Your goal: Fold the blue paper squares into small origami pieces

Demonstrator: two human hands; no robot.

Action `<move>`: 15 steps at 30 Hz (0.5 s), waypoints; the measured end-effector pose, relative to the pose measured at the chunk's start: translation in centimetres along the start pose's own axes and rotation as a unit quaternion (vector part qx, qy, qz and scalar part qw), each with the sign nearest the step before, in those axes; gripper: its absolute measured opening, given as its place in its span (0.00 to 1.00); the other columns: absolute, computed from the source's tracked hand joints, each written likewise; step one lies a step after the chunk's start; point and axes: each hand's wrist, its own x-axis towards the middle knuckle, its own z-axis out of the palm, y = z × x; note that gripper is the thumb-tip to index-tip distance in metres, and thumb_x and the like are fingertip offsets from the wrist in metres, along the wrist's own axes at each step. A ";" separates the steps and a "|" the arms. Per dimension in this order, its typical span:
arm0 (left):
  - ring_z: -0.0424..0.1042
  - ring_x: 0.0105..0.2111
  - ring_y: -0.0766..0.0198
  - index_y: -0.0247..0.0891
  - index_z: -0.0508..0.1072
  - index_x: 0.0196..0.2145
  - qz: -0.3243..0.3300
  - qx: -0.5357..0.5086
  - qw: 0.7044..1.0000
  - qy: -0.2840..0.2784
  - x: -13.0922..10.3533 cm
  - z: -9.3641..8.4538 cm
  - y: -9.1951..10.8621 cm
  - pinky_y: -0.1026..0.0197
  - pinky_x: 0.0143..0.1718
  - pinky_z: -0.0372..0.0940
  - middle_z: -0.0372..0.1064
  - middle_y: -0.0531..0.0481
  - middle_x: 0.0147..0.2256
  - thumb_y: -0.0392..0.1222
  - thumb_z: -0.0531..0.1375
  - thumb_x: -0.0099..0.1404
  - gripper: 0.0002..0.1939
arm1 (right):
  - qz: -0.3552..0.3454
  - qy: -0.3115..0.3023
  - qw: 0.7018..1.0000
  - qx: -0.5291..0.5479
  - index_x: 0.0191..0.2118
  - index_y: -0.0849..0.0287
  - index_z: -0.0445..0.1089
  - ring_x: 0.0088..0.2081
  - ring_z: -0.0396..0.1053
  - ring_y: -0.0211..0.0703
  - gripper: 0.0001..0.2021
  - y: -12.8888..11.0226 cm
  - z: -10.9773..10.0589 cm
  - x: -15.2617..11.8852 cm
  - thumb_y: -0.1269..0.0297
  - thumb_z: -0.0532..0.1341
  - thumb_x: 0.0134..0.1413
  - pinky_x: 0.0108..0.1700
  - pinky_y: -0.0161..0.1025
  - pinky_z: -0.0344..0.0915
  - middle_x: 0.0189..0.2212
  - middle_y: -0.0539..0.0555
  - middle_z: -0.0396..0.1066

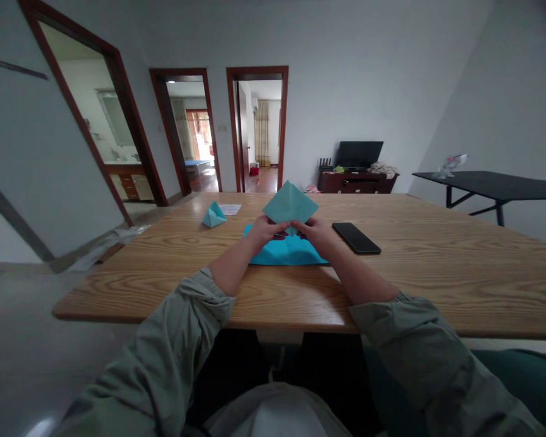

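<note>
Under my wrists, the blue sheet (287, 254) lies on the table (164, 291); if my forearms drop and drag, I could crease it or pull it askew. Just above it, my left hand (268, 228) and right hand (312, 230) both pinch the lower part of the folded light-blue paper (290, 203), thumbs toward me. Uneven thumb pressure could bend it off its centre crease, and a slack pinch might let the layers spread. The black phone (356, 238) lies near my right forearm, where an outward swing could knock it. The small folded paper piece (214, 216) stands to the left, light enough, I judge, to tip if brushed.

My hands hide part of the sheet's back edge. I can't make out most of my fingertips or the paper's far side. Beyond, the writing on the white slip (230, 209) is too small to read.
</note>
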 end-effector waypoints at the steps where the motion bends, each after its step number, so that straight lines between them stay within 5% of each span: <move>1: 0.71 0.27 0.64 0.31 0.73 0.36 0.002 0.000 1.000 0.006 0.0 0.1 0.0 0.60 0.30 0.67 0.73 0.44 0.30 0.50 0.70 0.45 0.24 | 0.002 0.002 1.000 -0.002 0.27 0.61 0.70 0.23 0.61 0.35 0.20 0.0 0.0 0.0 0.46 0.65 0.41 0.27 0.35 0.58 0.20 0.50 0.67; 15: 0.72 0.25 0.63 0.32 0.71 0.33 -0.010 -0.012 0.997 0.071 0.4 0.0 0.3 0.60 0.27 0.70 0.72 0.46 0.27 0.57 0.65 0.53 0.23 | 0.013 -0.032 0.999 0.000 0.23 0.60 0.65 0.21 0.58 0.34 0.20 -0.2 0.1 -0.1 0.46 0.64 0.43 0.25 0.34 0.56 0.17 0.48 0.63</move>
